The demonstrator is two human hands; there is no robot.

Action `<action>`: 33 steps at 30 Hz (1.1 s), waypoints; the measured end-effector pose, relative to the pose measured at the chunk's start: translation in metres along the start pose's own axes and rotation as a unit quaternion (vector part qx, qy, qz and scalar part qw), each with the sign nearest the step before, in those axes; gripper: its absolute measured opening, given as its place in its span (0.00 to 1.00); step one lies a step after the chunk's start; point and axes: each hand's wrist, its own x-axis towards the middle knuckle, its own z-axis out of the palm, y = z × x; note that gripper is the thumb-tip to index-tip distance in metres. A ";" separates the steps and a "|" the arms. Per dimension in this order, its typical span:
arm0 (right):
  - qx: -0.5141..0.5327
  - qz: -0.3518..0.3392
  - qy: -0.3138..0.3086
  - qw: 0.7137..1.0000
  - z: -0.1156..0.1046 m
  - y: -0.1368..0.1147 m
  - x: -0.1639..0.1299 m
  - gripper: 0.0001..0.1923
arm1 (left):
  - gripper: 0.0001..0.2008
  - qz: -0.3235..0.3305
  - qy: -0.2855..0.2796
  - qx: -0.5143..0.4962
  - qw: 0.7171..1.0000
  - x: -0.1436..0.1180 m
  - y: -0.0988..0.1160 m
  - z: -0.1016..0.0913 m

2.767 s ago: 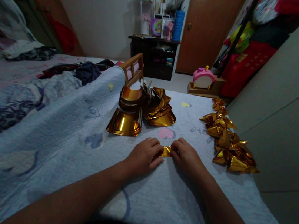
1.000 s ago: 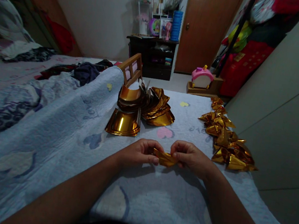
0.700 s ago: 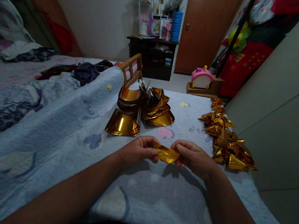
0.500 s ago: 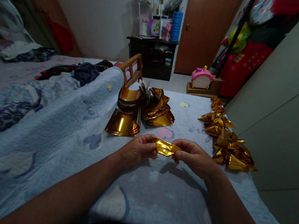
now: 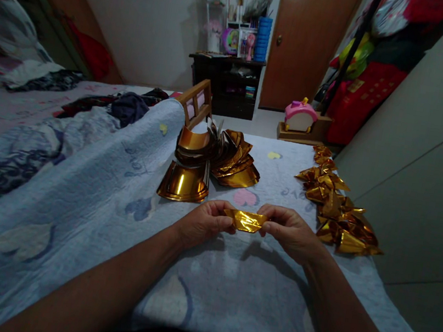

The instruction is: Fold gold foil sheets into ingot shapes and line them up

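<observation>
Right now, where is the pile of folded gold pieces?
In the head view, the folded pile lies on the blanket along its right edge, beside the wall, just right of the right hand.

Both forearms are bare to the bottom edge, with no sleeves in view. The left hand (image 5: pixel 205 222) and right hand (image 5: pixel 290 233) wear no gloves, rings or watch.

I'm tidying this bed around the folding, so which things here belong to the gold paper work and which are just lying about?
Part of the work:
- gold paper piece, pinched between left hand and right hand
- stack of gold sheets
- pile of folded gold pieces

Lying about:
- dark clothes
- pink toy
- wooden frame
</observation>
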 end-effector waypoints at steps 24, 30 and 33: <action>0.054 0.019 -0.017 0.998 0.000 0.001 -0.002 0.16 | 0.21 0.006 -0.012 0.046 0.999 -0.002 0.002 0.001; 0.073 0.036 -0.032 0.996 0.002 0.002 -0.002 0.14 | 0.20 -0.006 -0.021 0.070 0.997 -0.002 0.001 0.003; 0.078 0.035 -0.040 0.995 0.002 0.002 -0.002 0.14 | 0.20 -0.014 -0.022 0.070 0.997 -0.003 0.001 0.004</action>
